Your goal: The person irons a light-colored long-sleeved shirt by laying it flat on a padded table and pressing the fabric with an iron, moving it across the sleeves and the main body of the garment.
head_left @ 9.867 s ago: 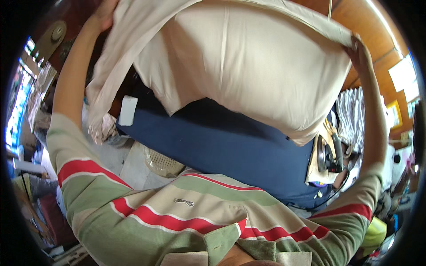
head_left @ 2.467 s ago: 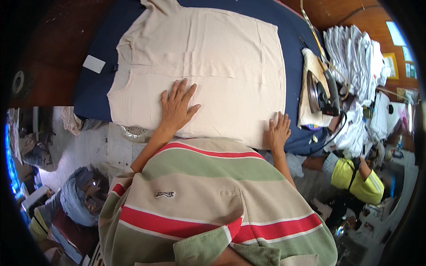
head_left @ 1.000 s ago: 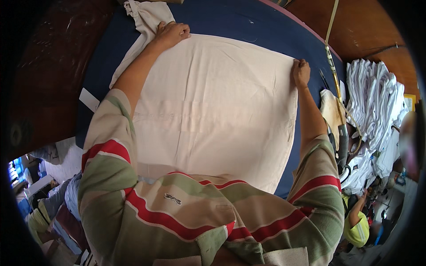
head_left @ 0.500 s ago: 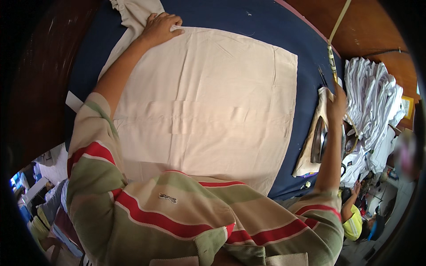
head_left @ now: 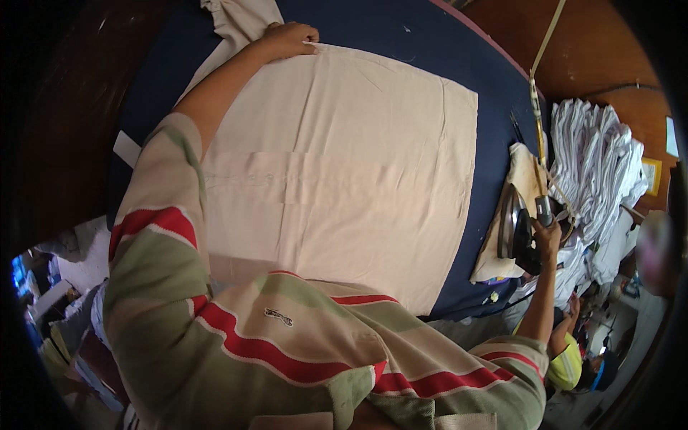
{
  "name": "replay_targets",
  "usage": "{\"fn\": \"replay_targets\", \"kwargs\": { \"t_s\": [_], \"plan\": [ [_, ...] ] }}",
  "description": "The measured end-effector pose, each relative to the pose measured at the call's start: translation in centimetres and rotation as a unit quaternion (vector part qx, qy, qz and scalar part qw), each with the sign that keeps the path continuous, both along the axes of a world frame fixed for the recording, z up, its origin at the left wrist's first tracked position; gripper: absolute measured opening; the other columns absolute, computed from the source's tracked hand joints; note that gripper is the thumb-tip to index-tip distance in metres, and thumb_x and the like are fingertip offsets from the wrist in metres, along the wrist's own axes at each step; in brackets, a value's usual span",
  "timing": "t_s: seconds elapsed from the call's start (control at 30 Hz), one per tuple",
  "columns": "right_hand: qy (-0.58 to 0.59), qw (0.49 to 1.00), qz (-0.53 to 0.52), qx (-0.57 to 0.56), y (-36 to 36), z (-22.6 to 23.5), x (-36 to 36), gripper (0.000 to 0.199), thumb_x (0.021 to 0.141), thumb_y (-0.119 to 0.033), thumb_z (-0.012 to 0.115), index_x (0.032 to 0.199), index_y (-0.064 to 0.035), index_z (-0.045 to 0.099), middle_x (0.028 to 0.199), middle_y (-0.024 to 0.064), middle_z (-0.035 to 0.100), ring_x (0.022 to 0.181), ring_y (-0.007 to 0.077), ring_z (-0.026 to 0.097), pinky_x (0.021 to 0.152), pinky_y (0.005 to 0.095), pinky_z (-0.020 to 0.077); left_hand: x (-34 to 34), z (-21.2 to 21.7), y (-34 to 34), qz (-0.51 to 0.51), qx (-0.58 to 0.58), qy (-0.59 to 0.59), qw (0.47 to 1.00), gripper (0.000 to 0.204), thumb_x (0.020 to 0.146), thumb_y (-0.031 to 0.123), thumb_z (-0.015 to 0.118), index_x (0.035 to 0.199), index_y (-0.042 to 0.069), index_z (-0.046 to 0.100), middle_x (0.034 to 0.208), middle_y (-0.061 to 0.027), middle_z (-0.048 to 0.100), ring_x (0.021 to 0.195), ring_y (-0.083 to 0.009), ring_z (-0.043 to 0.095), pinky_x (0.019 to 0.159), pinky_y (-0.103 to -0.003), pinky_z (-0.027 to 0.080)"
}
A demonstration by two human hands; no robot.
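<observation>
R hand (head_left: 548, 235) moved onto iron (head_left: 517, 233); L hand (head_left: 290, 39) pins shirt (head_left: 344, 172) corner.

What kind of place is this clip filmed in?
Most likely a garment pressing or tailoring workshop. A beige garment lies flat on a padded blue ironing table, the right hand is at an iron, and a stack of folded white garments sits beside it.
</observation>
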State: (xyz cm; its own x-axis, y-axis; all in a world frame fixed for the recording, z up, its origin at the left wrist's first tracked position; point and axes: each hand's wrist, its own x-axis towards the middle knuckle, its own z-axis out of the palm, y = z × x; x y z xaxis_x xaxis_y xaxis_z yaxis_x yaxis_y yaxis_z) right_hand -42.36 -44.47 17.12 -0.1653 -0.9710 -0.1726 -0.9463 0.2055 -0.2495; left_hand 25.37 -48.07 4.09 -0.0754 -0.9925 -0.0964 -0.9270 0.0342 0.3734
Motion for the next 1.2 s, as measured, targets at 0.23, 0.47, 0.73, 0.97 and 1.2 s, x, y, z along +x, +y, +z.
{"fn": "replay_targets", "kwargs": {
  "t_s": [0.23, 0.47, 0.73, 0.97, 1.2],
  "plan": [
    [0.021, 0.947, 0.301, -0.112, -0.4, 2.7, 18.3, 0.056, 0.068, -0.032, 0.072, 0.112, -0.0005, 0.056, 0.094, 0.0238, 0.064, 0.088, 0.0361, 0.064, 0.077, 0.0399, 0.0491, 0.0, 1.0, -1.6, 0.025, 0.095, -0.004, 0.995, 0.025, 0.083, 0.036, 0.056, 0.094, 0.016, 0.064, 0.091, -0.0024, 0.065, 0.091, -0.0210, 0.059, 0.084, -0.047, 0.036],
    [0.023, 0.859, 0.511, -0.009, -1.6, 0.6, 37.9, 0.055, 0.072, -0.048, 0.068, 0.106, -0.0057, 0.058, 0.082, 0.0202, 0.065, 0.077, 0.0353, 0.065, 0.068, 0.0423, 0.0512, -0.8, 0.6, -1.3, 0.025, 0.039, -0.116, 0.992, 0.023, 0.084, 0.035, 0.054, 0.095, 0.019, 0.065, 0.096, -0.0051, 0.066, 0.099, -0.0255, 0.060, 0.085, -0.053, 0.034],
    [0.024, 0.893, 0.446, -0.048, -3.7, -1.0, 43.9, 0.055, 0.082, -0.056, 0.054, 0.091, -0.0021, 0.065, 0.072, 0.0195, 0.065, 0.074, 0.0352, 0.065, 0.067, 0.0408, 0.0521, 0.4, 0.8, -2.1, -0.010, 0.051, -0.029, 0.998, 0.023, 0.085, 0.037, 0.055, 0.086, 0.015, 0.062, 0.086, -0.0046, 0.064, 0.095, -0.0238, 0.059, 0.089, -0.047, 0.035],
    [0.015, 0.879, 0.458, -0.130, -8.1, -2.7, 44.2, 0.057, 0.079, -0.055, 0.056, 0.092, 0.0003, 0.065, 0.077, 0.0217, 0.065, 0.077, 0.0377, 0.064, 0.070, 0.0409, 0.0519, 1.6, 1.1, -2.5, -0.047, 0.045, -0.006, 0.998, 0.028, 0.080, 0.038, 0.061, 0.092, 0.013, 0.063, 0.089, -0.0047, 0.066, 0.095, -0.0240, 0.060, 0.090, -0.044, 0.036],
    [0.014, 0.894, 0.441, -0.080, -7.7, -1.5, 47.0, 0.057, 0.079, -0.056, 0.055, 0.091, -0.0016, 0.066, 0.081, 0.0201, 0.066, 0.081, 0.0362, 0.064, 0.073, 0.0421, 0.0514, 4.8, 1.9, -1.4, -0.055, 0.064, -0.004, 0.996, 0.034, 0.073, 0.038, 0.068, 0.093, 0.010, 0.065, 0.089, -0.0053, 0.067, 0.085, -0.0223, 0.062, 0.084, -0.037, 0.041]
  ]
}}
